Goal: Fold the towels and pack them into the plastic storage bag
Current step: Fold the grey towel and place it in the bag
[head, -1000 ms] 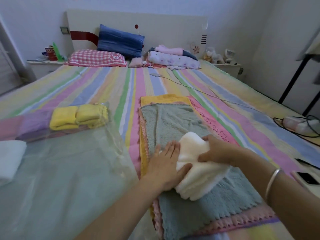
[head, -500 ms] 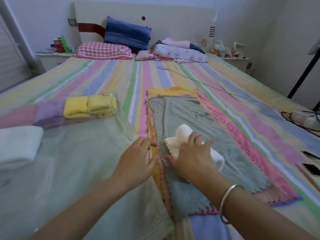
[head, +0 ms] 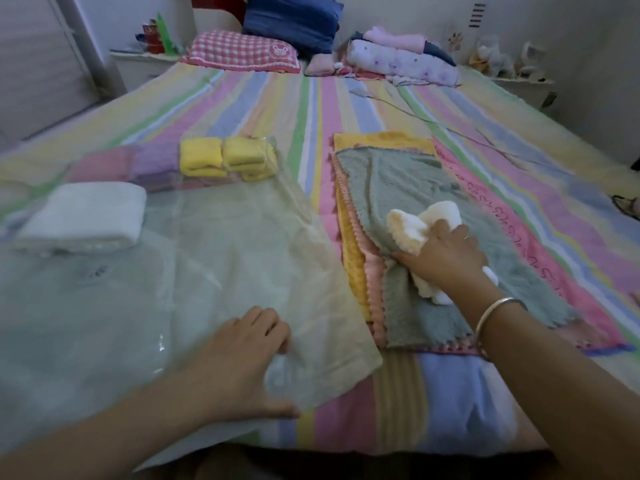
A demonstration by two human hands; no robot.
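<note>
1. A bed (head: 311, 109) with a pastel striped sheet filled the room. A checked pink pillow (head: 242, 51) and a blue pillow (head: 294, 20) lay at its head.
2. A clear plastic bag (head: 207, 265) lay flat across the near left part of the bed, with its right edge just beside a stack of spread towels.
3. In that stack, a grey towel (head: 398, 185) lay on top, and a yellow towel (head: 353, 265) and a pink towel (head: 375, 289) showed at its left edge.
4. A folded white towel (head: 86, 216) lay at the bag's left side, seemingly under the plastic.
5. Folded pink and purple towels (head: 131, 164) sat in a row at the bag's far end, with folded yellow towels (head: 225, 159) at their right, showing through the plastic.
6. The person's left hand (head: 242, 358) lay on the near part of the bag with bent fingers and the thumb spread. Blur hid whether it gripped the plastic.
7. The right hand (head: 446, 258) clutched a folded cream towel (head: 412, 226) against the grey towel, fingers curled over it.
8. A silver bangle (head: 491, 313) circled the right wrist.
</note>
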